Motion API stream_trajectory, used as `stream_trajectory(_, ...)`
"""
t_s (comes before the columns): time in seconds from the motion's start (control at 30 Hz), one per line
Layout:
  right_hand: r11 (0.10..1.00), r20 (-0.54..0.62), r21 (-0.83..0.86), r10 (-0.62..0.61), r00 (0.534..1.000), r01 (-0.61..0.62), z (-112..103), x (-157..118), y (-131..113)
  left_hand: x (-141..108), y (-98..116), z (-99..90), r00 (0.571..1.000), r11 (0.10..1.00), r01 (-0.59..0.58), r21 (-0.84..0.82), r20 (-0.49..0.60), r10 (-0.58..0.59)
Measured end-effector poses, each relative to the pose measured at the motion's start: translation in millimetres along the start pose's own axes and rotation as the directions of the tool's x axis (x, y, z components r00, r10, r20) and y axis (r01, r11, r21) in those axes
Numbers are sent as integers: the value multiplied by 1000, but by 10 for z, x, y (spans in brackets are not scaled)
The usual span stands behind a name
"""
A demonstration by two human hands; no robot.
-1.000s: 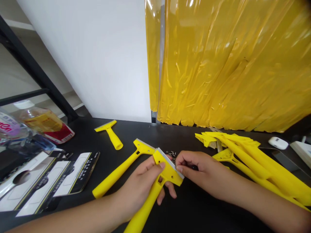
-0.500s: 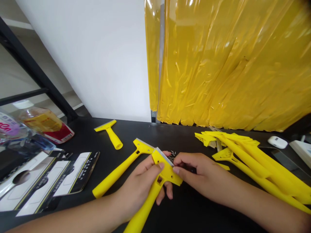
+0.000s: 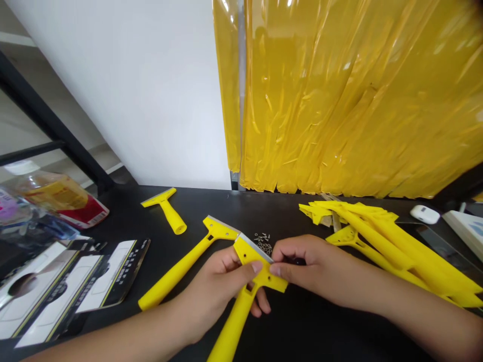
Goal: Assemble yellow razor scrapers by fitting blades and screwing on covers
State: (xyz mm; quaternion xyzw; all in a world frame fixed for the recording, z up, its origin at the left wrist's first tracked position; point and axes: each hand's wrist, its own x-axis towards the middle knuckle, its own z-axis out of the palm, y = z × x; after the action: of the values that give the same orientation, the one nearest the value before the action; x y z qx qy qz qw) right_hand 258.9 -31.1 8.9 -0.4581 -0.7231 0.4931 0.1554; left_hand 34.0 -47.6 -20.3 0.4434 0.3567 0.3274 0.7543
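Note:
My left hand (image 3: pixel 222 284) is closed around the head of a yellow scraper (image 3: pixel 252 266), thumb on its face and fingers behind. A metal blade runs along the scraper's upper edge, and its handle slants down toward me. At the right end of that blade, my right hand (image 3: pixel 298 259) pinches the head's edge between thumb and forefinger. Whether a small part is also in that pinch is hidden. Just beyond the blade lies a pile of small screws and nuts (image 3: pixel 265 246). A second yellow scraper with a blade (image 3: pixel 188 261) rests on the table behind my left hand.
A shorter scraper (image 3: pixel 169 213) lies farther back. Several yellow scraper handles (image 3: pixel 385 241) are heaped at right, near a white earbud case (image 3: pixel 425 214). At left are printed cards (image 3: pixel 109 276) and a bottle (image 3: pixel 64 196). A yellow plastic curtain (image 3: pixel 339 100) hangs behind the table.
The view has shifted slightly. The held scraper and both hands have moved a little right relative to the table, and more of the screw pile shows. Both hands keep their grip.

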Motion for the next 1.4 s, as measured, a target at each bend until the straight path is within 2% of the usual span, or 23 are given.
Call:
stream_trajectory(0.17,995,100,105,-17,995,6,-60,3,1,-14,28,20,999,998,-32,-54,-18,31)
stream_trajectory(0.63,998,177,57,28,984,-39,-154,-27,0,-30,38,39,998,995,48,-88,40,-45)
stream_trajectory(1.4,990,181,135,15,983,-40,-111,0,31,-40,77,63,997,993,76,-90,-4,-77)
